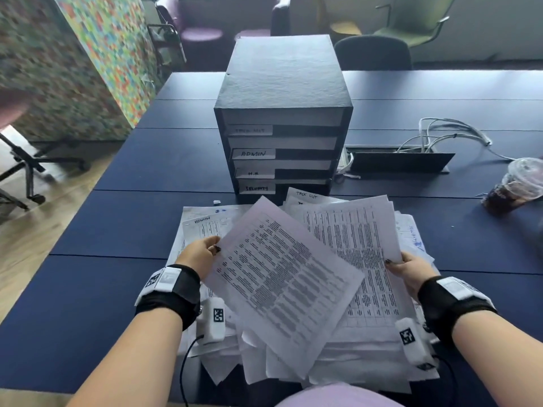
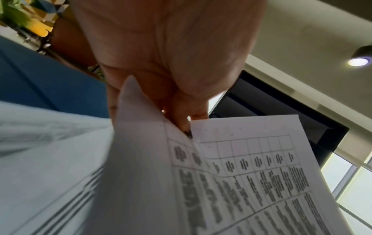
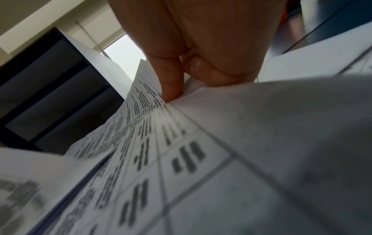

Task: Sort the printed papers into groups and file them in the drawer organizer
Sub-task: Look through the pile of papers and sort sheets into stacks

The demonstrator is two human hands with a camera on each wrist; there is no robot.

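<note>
the tabletop (image 1: pixel 123 177) carries the drawer organizer (image 1: pixel 283 118), its 4 labelled trays facing me, and just in front the loose pile of printed papers (image 1: pixel 367 333). i judge i'm mid-sort: my left hand (image 1: pixel 199 255) pinches 1 tilted sheet (image 1: pixel 282 277), my right hand (image 1: pixel 411 268) grips another sheet's edge. next, read its heading, find the matching group.

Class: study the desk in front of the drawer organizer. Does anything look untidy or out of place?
Yes. The printed papers lie fanned at odd angles, some overhanging the table edge. An iced drink stands near them.
</note>
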